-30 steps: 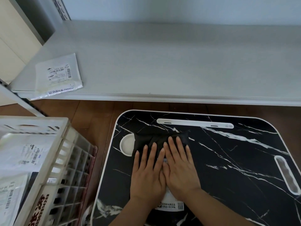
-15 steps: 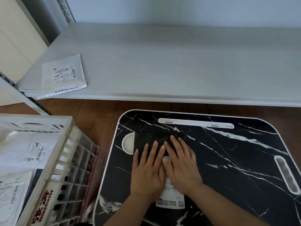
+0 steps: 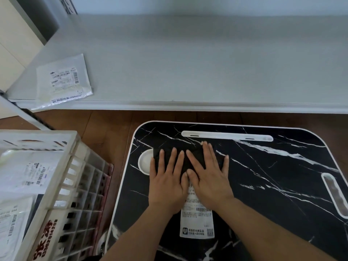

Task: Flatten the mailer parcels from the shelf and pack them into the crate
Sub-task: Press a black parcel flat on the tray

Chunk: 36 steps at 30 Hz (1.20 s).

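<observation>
Left hand [image 3: 168, 182] and right hand [image 3: 209, 178] press flat, fingers straight, on the black mailer [image 3: 190, 159] at the tray table's [image 3: 273, 185] left edge; white mailer [image 3: 63, 81] near the shelf's [image 3: 207, 63] front-left corner; crate [image 3: 62, 166] left.

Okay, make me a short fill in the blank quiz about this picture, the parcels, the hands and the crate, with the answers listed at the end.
1. Both hands, left hand and right hand, press flat on a ____ mailer lying on the marble-patterned table.
2. One white mailer is left on the grey ____.
3. The white crate stands to the ____ of the table.
4. The white shipping label on the mailer shows between the two ____.

Answers: black; shelf; left; forearms
</observation>
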Each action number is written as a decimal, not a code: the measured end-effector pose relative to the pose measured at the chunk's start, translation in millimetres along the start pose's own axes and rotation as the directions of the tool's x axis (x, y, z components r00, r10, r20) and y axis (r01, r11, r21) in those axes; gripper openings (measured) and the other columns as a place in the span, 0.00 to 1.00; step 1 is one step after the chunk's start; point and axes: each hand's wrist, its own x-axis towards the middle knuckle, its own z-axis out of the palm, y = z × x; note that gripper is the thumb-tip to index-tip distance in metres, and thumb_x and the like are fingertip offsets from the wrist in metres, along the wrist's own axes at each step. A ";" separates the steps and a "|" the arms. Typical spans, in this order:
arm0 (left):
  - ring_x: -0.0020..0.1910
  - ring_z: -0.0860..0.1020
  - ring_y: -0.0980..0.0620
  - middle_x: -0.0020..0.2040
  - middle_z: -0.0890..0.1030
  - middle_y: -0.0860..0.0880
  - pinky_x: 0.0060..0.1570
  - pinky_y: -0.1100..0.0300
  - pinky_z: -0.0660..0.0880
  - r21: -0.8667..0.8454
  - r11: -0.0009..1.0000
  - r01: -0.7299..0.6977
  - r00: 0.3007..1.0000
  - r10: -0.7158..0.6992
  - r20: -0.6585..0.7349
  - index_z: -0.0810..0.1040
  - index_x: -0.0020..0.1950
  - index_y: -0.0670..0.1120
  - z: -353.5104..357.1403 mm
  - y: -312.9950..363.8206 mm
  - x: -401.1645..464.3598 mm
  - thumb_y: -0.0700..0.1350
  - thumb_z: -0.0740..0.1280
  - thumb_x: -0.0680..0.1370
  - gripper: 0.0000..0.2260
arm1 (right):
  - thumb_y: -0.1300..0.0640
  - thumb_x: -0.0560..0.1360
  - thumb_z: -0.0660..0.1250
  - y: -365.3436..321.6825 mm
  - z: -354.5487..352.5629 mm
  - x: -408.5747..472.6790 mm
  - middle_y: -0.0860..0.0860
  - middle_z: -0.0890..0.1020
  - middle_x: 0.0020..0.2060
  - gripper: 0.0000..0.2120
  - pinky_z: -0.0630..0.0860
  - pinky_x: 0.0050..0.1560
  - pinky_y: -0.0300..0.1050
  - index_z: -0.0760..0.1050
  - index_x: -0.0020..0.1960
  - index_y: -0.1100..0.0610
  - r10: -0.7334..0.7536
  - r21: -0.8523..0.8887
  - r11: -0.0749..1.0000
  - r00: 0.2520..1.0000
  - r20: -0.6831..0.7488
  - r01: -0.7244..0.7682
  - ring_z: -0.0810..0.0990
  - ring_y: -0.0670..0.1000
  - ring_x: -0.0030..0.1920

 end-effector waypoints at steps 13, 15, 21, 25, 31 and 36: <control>0.75 0.32 0.47 0.79 0.40 0.48 0.72 0.48 0.31 0.003 1.000 0.015 0.998 -0.015 0.067 0.30 0.74 0.54 -13.5 -2.2 -3.6 0.59 0.31 0.75 0.28 | 0.32 0.71 0.31 1.1 -9.8 -12.4 0.50 0.23 0.71 0.37 0.33 0.74 0.56 0.23 0.72 0.50 0.017 0.043 0.999 1.000 0.021 -0.018 0.22 0.47 0.71; 0.77 0.42 0.44 0.79 0.49 0.45 0.73 0.46 0.40 -0.005 0.998 0.056 0.998 -0.056 0.012 0.38 0.77 0.52 -19.6 0.0 -19.1 0.58 0.38 0.79 0.28 | 0.30 0.70 0.25 -0.5 -10.1 -33.8 0.50 0.23 0.71 0.39 0.32 0.74 0.55 0.25 0.73 0.52 -0.007 0.009 1.000 1.000 0.026 0.007 0.21 0.46 0.70; 0.75 0.57 0.43 0.75 0.64 0.43 0.69 0.45 0.54 -0.017 1.000 0.012 0.999 -0.011 0.048 0.58 0.77 0.50 -5.2 14.9 -83.5 0.56 0.41 0.82 0.25 | 0.40 0.82 0.40 -7.2 9.8 -89.4 0.55 0.58 0.76 0.31 0.53 0.68 0.54 0.59 0.75 0.60 0.053 -0.019 0.998 0.999 -0.001 -0.053 0.54 0.51 0.76; 0.74 0.60 0.40 0.74 0.66 0.43 0.68 0.44 0.54 0.022 1.000 0.006 0.994 -0.008 0.110 0.59 0.77 0.50 3.1 14.8 -94.8 0.57 0.42 0.82 0.25 | 0.39 0.82 0.43 -3.4 14.7 -102.9 0.54 0.57 0.77 0.31 0.53 0.68 0.58 0.56 0.77 0.56 -0.005 -0.111 0.994 1.000 0.006 0.006 0.53 0.52 0.77; 0.73 0.63 0.39 0.74 0.65 0.41 0.67 0.41 0.53 0.044 0.999 -0.018 0.975 0.008 0.221 0.57 0.77 0.50 3.3 11.4 -86.7 0.59 0.42 0.82 0.26 | 0.36 0.78 0.32 -4.1 9.4 -93.2 0.53 0.37 0.77 0.34 0.39 0.71 0.60 0.36 0.77 0.55 -0.032 -0.153 0.987 0.998 0.052 0.040 0.34 0.51 0.76; 0.73 0.28 0.44 0.75 0.29 0.46 0.71 0.43 0.29 0.047 0.998 -0.035 0.934 0.016 0.357 0.26 0.71 0.55 -15.0 13.4 -78.7 0.64 0.26 0.73 0.28 | 0.32 0.64 0.24 -6.5 -7.3 -88.3 0.48 0.19 0.68 0.38 0.27 0.71 0.60 0.20 0.68 0.50 0.000 -0.086 0.996 0.944 0.331 0.030 0.19 0.49 0.68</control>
